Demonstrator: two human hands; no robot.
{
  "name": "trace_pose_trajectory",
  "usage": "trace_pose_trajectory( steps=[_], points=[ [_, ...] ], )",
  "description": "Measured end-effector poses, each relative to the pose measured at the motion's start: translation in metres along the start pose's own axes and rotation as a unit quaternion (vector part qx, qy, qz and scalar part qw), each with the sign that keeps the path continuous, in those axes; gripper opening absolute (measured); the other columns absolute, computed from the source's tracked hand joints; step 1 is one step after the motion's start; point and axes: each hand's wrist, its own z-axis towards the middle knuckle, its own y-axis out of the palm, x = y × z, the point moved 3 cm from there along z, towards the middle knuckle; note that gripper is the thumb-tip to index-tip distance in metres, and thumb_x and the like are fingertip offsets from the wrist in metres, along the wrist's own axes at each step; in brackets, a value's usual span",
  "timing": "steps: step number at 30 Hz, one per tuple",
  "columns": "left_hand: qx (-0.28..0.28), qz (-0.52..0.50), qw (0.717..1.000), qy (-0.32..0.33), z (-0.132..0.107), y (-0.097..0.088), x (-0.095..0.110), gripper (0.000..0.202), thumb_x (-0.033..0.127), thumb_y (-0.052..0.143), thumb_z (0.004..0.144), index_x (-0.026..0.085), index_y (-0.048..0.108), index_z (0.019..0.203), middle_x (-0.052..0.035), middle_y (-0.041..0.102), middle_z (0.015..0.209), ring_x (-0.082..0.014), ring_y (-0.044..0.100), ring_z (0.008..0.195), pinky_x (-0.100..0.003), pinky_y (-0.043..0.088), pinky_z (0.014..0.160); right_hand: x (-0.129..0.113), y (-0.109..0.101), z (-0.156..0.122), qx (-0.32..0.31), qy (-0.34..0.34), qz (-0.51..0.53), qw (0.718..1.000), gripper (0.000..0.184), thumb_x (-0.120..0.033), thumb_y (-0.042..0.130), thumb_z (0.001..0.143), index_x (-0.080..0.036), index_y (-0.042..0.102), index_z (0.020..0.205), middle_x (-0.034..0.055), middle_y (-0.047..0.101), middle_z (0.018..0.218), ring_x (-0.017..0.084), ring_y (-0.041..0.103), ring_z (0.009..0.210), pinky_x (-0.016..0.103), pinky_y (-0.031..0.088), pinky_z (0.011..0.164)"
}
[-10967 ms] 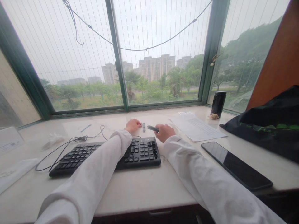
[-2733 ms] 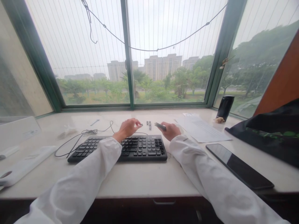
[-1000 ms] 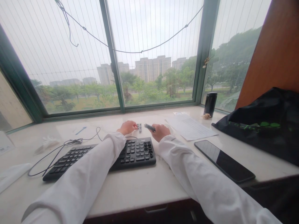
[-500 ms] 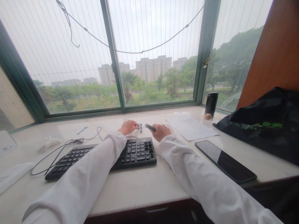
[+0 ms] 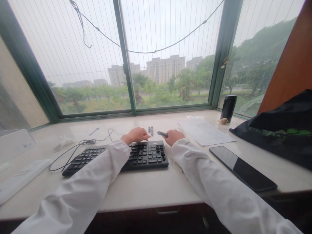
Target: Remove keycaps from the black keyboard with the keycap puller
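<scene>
A black keyboard (image 5: 102, 157) lies on the pale sill in front of me. My left hand (image 5: 136, 135) rests over its far edge near the number pad, fingers drawn together in a pinch; what they hold is too small to see. My right hand (image 5: 174, 136) is closed on a small dark flat tool (image 5: 162, 134), held just beyond the keyboard's right corner and pointing left. A few small dark key-like pieces (image 5: 151, 130) sit on the sill just behind and between the hands.
A dark phone (image 5: 243, 169) lies at the right, with paper sheets (image 5: 207, 131), a black cylinder (image 5: 228, 108) and a black bag (image 5: 280, 133) beyond. The keyboard cable (image 5: 80, 144), a tissue (image 5: 62, 141), a blue pen (image 5: 94, 131) and white boxes (image 5: 14, 144) are at the left.
My left hand has come back from the small pieces to the keyboard's far edge. The right hand keeps hold of the dark tool. The camera has shifted slightly.
</scene>
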Motion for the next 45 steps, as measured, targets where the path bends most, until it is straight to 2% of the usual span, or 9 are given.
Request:
trace_pose_trajectory(
  steps=[18, 21, 25, 28, 32, 35, 38, 40, 45],
  points=[
    [0.020, 0.037, 0.999, -0.013, -0.035, -0.010, -0.014, 0.040, 0.056, 0.049, 0.084, 0.024, 0.073, 0.084, -0.0062, 0.072, 0.084, -0.0207, 0.062, 0.074, -0.028, 0.041, 0.065, -0.020, 0.006, -0.009, -0.022, -0.099, 0.041, 0.994, 0.037, -0.045, 0.051, 0.084, -0.018, 0.075, 0.083, 0.0119, 0.071, 0.083, 0.018, 0.063, 0.068, 0.025, 0.037, 0.055],
    [0.048, 0.020, 0.999, -0.007, -0.042, -0.014, -0.014, 0.036, 0.054, 0.051, 0.085, 0.025, 0.073, 0.087, -0.0042, 0.072, 0.091, -0.0204, 0.063, 0.080, -0.027, 0.042, 0.069, -0.024, 0.008, -0.012, -0.022, -0.119, 0.047, 0.992, 0.036, -0.046, 0.051, 0.084, -0.020, 0.075, 0.079, 0.0104, 0.071, 0.079, 0.018, 0.063, 0.068, 0.025, 0.035, 0.053],
    [0.123, -0.030, 0.989, 0.070, -0.059, -0.023, 0.001, 0.032, 0.050, 0.051, 0.088, 0.026, 0.072, 0.087, -0.0002, 0.072, 0.092, -0.0169, 0.063, 0.082, -0.025, 0.041, 0.072, -0.023, 0.004, -0.011, 0.002, -0.109, 0.045, 0.993, 0.030, -0.044, 0.055, 0.082, -0.022, 0.075, 0.078, 0.0097, 0.071, 0.080, 0.020, 0.064, 0.070, 0.027, 0.037, 0.057],
    [0.114, -0.075, 0.976, 0.169, -0.075, -0.026, 0.021, 0.029, 0.049, 0.055, 0.087, 0.025, 0.072, 0.089, 0.0010, 0.072, 0.089, -0.0136, 0.063, 0.077, -0.023, 0.040, 0.069, -0.025, -0.010, -0.014, 0.052, -0.111, 0.137, 0.983, 0.032, -0.044, 0.053, 0.084, -0.023, 0.073, 0.071, 0.0057, 0.071, 0.074, 0.019, 0.063, 0.072, 0.027, 0.039, 0.065],
    [0.087, -0.117, 0.955, 0.259, -0.092, -0.021, 0.040, 0.029, 0.050, 0.060, 0.084, 0.024, 0.073, 0.092, 0.0002, 0.072, 0.086, -0.0119, 0.063, 0.074, -0.020, 0.041, 0.067, -0.034, -0.027, -0.026, 0.112, -0.056, 0.389, 0.913, 0.048, -0.055, 0.050, 0.084, -0.020, 0.056, 0.051, 0.0005, 0.053, 0.048, 0.014, 0.051, 0.051, 0.026, 0.037, 0.054],
    [0.088, -0.127, 0.945, 0.288, -0.098, -0.013, 0.045, 0.029, 0.049, 0.063, 0.083, 0.026, 0.074, 0.096, -0.0002, 0.071, 0.085, -0.0115, 0.063, 0.073, -0.020, 0.041, 0.066, -0.047, -0.022, -0.035, 0.037, -0.003, 0.623, 0.781, 0.049, -0.059, 0.057, 0.078, -0.022, 0.038, 0.052, -0.0066, 0.032, 0.042, 0.007, 0.027, 0.036, 0.024, 0.021, 0.038],
    [0.097, -0.131, 0.941, 0.295, -0.100, -0.005, 0.044, 0.030, 0.049, 0.064, 0.081, 0.026, 0.075, 0.097, -0.0010, 0.071, 0.084, -0.0114, 0.063, 0.070, -0.020, 0.040, 0.064, -0.059, -0.014, -0.043, -0.035, 0.017, 0.745, 0.666, 0.054, -0.055, 0.069, 0.071, -0.022, 0.030, 0.056, -0.0106, 0.022, 0.045, 0.004, 0.017, 0.037, 0.022, 0.012, 0.036],
    [0.104, -0.130, 0.940, 0.298, -0.100, -0.002, 0.044, 0.030, 0.049, 0.064, 0.082, 0.026, 0.075, 0.097, -0.0011, 0.070, 0.081, -0.0109, 0.062, 0.067, -0.021, 0.038, 0.061, -0.065, -0.009, -0.048, -0.058, 0.020, 0.767, 0.639, 0.056, -0.054, 0.072, 0.069, -0.022, 0.029, 0.056, -0.0106, 0.022, 0.046, 0.004, 0.018, 0.038, 0.020, 0.013, 0.036],
    [0.110, -0.132, 0.935, 0.309, -0.101, 0.001, 0.046, 0.028, 0.047, 0.062, 0.085, 0.026, 0.075, 0.096, -0.0012, 0.071, 0.081, -0.0107, 0.062, 0.066, -0.021, 0.038, 0.060, -0.074, -0.002, -0.059, -0.085, 0.000, 0.756, 0.649, 0.056, -0.058, 0.068, 0.072, -0.020, 0.033, 0.052, -0.0085, 0.027, 0.044, 0.004, 0.023, 0.037, 0.020, 0.013, 0.035]
  ],
)
